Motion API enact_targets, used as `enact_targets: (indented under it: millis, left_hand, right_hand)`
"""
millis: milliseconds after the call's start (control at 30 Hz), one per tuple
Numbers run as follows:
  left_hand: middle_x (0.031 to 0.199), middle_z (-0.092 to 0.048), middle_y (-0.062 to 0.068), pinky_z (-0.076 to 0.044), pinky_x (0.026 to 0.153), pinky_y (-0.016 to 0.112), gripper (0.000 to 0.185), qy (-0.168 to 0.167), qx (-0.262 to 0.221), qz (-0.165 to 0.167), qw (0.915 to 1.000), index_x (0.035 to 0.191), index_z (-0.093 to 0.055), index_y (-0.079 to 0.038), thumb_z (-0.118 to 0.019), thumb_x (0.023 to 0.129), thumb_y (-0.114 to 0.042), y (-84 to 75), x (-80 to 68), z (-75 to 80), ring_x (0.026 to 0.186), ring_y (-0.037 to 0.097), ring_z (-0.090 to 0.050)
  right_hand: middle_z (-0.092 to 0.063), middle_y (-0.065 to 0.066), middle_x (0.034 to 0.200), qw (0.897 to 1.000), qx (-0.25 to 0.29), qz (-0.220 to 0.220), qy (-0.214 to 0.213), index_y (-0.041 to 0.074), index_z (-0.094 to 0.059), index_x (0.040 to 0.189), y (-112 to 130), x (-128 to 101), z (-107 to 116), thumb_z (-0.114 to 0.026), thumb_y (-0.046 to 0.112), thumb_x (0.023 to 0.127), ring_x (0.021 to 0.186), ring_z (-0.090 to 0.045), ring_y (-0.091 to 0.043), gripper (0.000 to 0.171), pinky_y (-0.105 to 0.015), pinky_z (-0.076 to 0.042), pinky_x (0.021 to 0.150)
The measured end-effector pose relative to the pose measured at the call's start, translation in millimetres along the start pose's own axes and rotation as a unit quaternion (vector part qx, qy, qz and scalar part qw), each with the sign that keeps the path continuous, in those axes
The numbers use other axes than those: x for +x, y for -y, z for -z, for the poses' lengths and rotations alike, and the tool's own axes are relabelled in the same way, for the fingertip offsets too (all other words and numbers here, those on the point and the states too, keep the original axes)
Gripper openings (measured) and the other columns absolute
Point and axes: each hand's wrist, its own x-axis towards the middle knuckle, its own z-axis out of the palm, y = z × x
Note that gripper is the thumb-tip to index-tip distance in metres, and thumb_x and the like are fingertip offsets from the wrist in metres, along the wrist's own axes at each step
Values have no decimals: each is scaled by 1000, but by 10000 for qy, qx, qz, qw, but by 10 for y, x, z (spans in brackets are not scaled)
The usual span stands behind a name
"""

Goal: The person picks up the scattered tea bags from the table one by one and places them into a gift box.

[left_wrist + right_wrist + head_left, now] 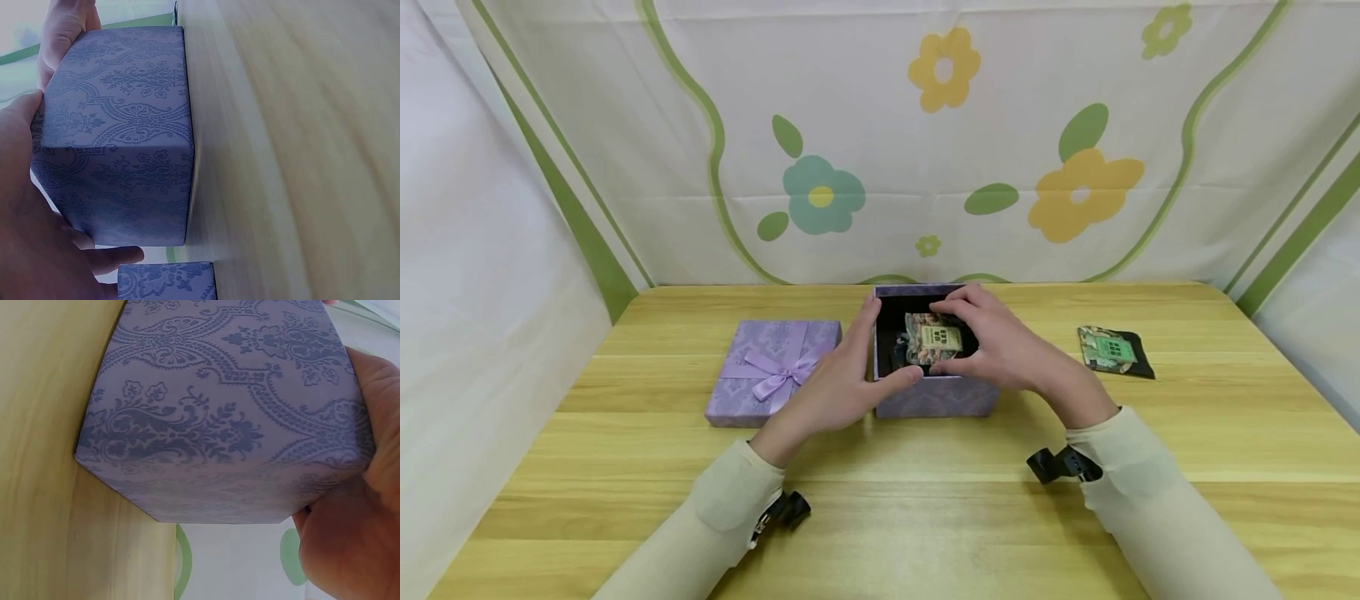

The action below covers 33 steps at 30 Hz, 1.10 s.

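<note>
A purple patterned gift box (936, 398) with a black inside stands uncovered on the table. My left hand (835, 387) spans its left side, thumb at the front rim and fingers along the left wall. In the left wrist view the box's outer walls (119, 112) show beside that hand. Over the box opening, my right hand (1000, 337) holds a printed sachet (934, 337) with a tan label between thumb and fingers. Darker wrapping (898, 350) shows beside the sachet inside the box. The right wrist view shows the box wall (206, 394), with the sachet hidden.
Left of the box lies its purple lid (741, 371) with a ribbon bow (781, 373). Another sachet (1112, 350), green-labelled, lies on the wooden table (910, 508) at the right. A flower-print cloth (895, 133) hangs behind the table.
</note>
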Motion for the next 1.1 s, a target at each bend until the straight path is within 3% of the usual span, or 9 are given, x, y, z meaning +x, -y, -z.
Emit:
enact_targets:
  millis: [367,533,733,933,1100]
  left_hand:
    - [177,7,-18,-29,124,71,110,-22,4,-26,10000,168,12,-45,-56,90,-85,29,4,11,164,33,-21]
    - [177,7,-19,-28,125,71,110,-30,39,-65,10000,168,11,-45,-56,90,-86,33,9,16,165,32,-21]
    - [177,9,-19,-26,125,71,109,-39,-14,-69,10000,167,13,-46,-56,92,-83,48,6,18,165,31,-18]
    - [177,8,-19,-27,125,70,108,-45,-5,-80,10000,167,12,-46,-57,92,-82,54,7,18,165,32,-20]
    - [177,7,-20,-30,125,69,108,-35,12,-72,10000,168,11,-45,-57,92,-82,47,2,22,163,35,-25]
  right_hand:
    - [-48,-6,153,9995,196,196,-178,12,-53,156,-92,-49,7,-80,46,94,145,-47,-30,75,-58,-41,119]
    - [-51,-5,154,9970,406,282,-596,17,-57,153,-211,-172,70,-80,42,96,146,-50,-32,66,-61,-41,118]
    - [-57,-5,149,9882,493,456,-1378,19,-61,149,-411,-414,224,-83,25,95,142,-53,-32,59,-62,-42,114]
    - [-59,-2,149,9864,260,-18,-1624,23,-64,146,-638,-712,431,-86,23,91,142,-52,-28,59,-54,-40,110]
    - [-55,-9,151,9867,152,-597,-1504,17,-64,145,-896,-963,580,-86,26,92,142,-48,-39,59,-63,-37,108]
